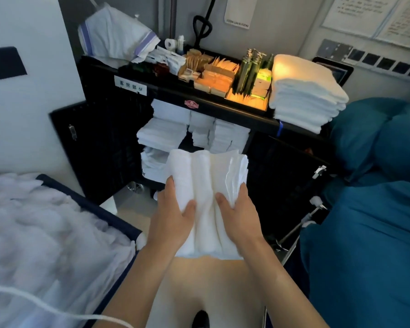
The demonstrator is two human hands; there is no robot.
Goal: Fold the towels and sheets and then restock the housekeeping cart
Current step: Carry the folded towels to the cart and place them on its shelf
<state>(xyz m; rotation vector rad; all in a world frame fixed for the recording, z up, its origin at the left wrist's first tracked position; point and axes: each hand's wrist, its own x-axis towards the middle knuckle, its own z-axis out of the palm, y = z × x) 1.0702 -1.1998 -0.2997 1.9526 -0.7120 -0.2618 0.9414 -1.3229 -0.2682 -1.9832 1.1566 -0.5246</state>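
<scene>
White folded towels (208,197), a small bundle, are held between both hands in front of the open housekeeping cart (223,110). The left hand (173,217) grips the bundle's left edge and the right hand (237,215) its right, thumbs on top. Behind, folded linen (166,131) fills the cart's shelves, and a towel stack (305,95) sits on its top.
</scene>
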